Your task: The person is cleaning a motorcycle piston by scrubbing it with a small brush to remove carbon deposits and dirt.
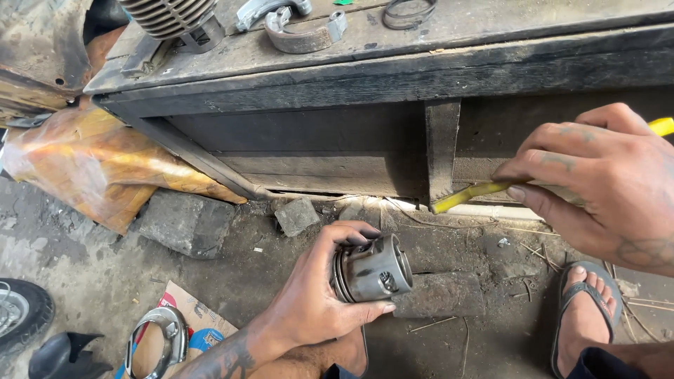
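Note:
My left hand (317,295) grips a grey metal piston (372,270), held on its side above the dirty ground, its open skirt facing right and its ring grooves toward my palm. My right hand (597,175) is raised at the right, pinching a thin yellow strip-like tool (469,196) that slants down to the left, with its tip about a hand's width above and to the right of the piston. The other end of the yellow tool shows past my knuckles at the frame's right edge.
A dark wooden workbench (393,77) fills the top, carrying a finned engine cylinder (175,17), a brake shoe (305,31) and a ring. Stone blocks (186,221), orange plastic wrap (98,165), a tyre (21,316), a chrome part on cardboard (158,340) and my sandalled foot (583,309) lie below.

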